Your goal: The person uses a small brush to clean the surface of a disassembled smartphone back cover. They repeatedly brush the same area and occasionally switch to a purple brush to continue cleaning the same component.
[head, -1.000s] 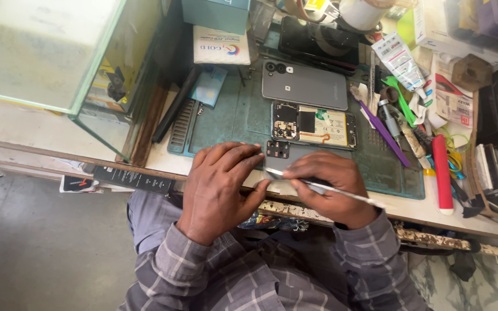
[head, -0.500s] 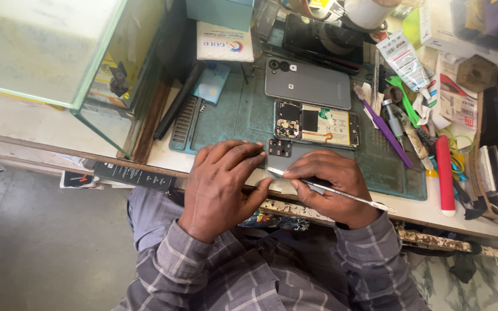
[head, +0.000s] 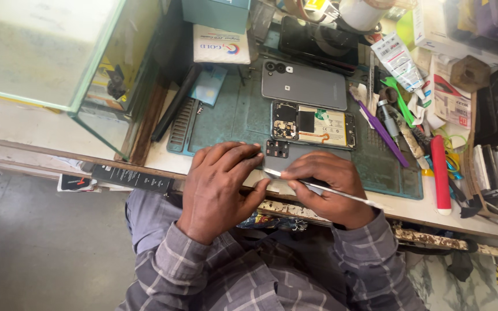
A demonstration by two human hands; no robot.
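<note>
My left hand point(head: 217, 184) lies over the left side of a grey phone back cover point(head: 286, 155) at the near edge of the green work mat point(head: 231, 115), gripping it. My right hand point(head: 329, 187) holds a thin metal pry tool point(head: 341, 194) whose tip points left, reaching the cover's near edge by my left thumb. Just beyond my hands lies an opened phone point(head: 313, 125) with its boards and battery showing. Farther back rests a closed grey phone point(head: 304, 85), back side up.
A glass case point(head: 47, 57) stands at the left. A purple tool point(head: 383, 133), a red cylinder point(head: 440, 173), tubes, screwdrivers and small boxes crowd the right side. A teal box point(head: 214, 14) and a white card box point(head: 221, 45) sit at the back.
Both hands stay on the cover with only slight finger shifts. The view has drifted a little, so the bench sits lower in frame.
</note>
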